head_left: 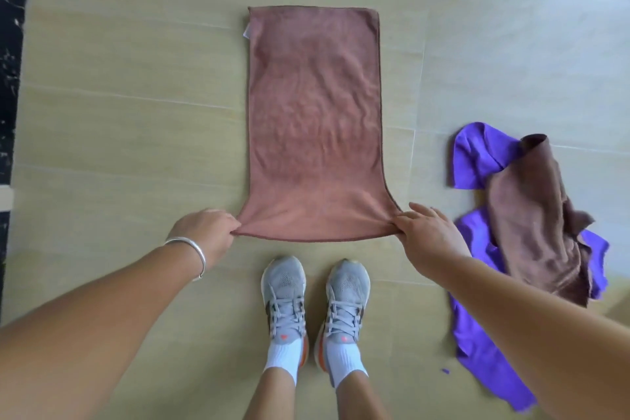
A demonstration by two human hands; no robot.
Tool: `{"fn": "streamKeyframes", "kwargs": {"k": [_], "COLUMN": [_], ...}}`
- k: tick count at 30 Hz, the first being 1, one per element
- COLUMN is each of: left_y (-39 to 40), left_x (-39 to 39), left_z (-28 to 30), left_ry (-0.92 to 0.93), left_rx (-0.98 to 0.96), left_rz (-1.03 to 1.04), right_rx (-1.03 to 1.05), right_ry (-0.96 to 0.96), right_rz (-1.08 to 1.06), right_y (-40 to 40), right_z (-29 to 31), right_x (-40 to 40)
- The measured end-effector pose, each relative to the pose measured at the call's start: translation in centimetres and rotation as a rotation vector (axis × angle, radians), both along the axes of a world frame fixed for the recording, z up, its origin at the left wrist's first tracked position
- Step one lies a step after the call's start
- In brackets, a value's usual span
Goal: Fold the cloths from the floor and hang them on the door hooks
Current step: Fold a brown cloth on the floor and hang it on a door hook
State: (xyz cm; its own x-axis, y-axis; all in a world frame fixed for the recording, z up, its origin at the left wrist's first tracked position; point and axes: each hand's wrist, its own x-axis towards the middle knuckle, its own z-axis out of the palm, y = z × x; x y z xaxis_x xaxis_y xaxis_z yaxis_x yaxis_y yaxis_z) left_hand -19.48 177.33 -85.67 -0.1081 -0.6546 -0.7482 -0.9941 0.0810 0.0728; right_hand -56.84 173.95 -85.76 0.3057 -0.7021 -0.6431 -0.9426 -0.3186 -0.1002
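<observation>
Pale beige tiled floor [119,85] with thin grout lines. Two grey lace-up sneakers [315,297] with orange heels side by side at lower centre, white socks [284,356] above them. Black speckled strip [12,54] along the left edge; silver bangle [191,249] lower left.

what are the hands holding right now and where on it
Both hold the spread brown cloth: the left hand pinches its near left corner, the right hand its near right corner.

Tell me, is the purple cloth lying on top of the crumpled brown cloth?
No. The crumpled brown cloth lies on top of the purple cloth, which shows from under it on the floor.
</observation>
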Motion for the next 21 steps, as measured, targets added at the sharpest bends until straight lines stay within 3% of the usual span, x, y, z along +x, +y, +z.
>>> {"fn": "streamKeyframes", "kwargs": {"k": [4,10,14,17,21], "left_y": [-0.1,-8.2,-17.3,-24.7,-29.4], "left_x": [0.3,1.0,2.2,2.8,1.1], "left_z": [-1.9,-2.4,-4.1,-7.8,-13.1], "left_ry": [0.067,0.245,0.319,0.246,0.238], "left_rx": [-0.009,-0.252,-0.416,-0.526,-0.681], "left_rz": [0.321,0.748,0.841,0.811,0.867], "right_rx": [-0.023,-0.214,-0.352,-0.428,-0.481], "right_ry": [0.071,0.081,-0.019,-0.039,-0.138], "right_rz": [-0.048,-0.179,-0.272,-0.33,-0.421], "right_y": [-0.4,-9.6,-19.7,-26.9,-29.5], "right_z": [-1.4,-1.0,-2.1,-4.9,-11.2], "right_x": [0.1,2.2,3.7,5.0,7.5]}}
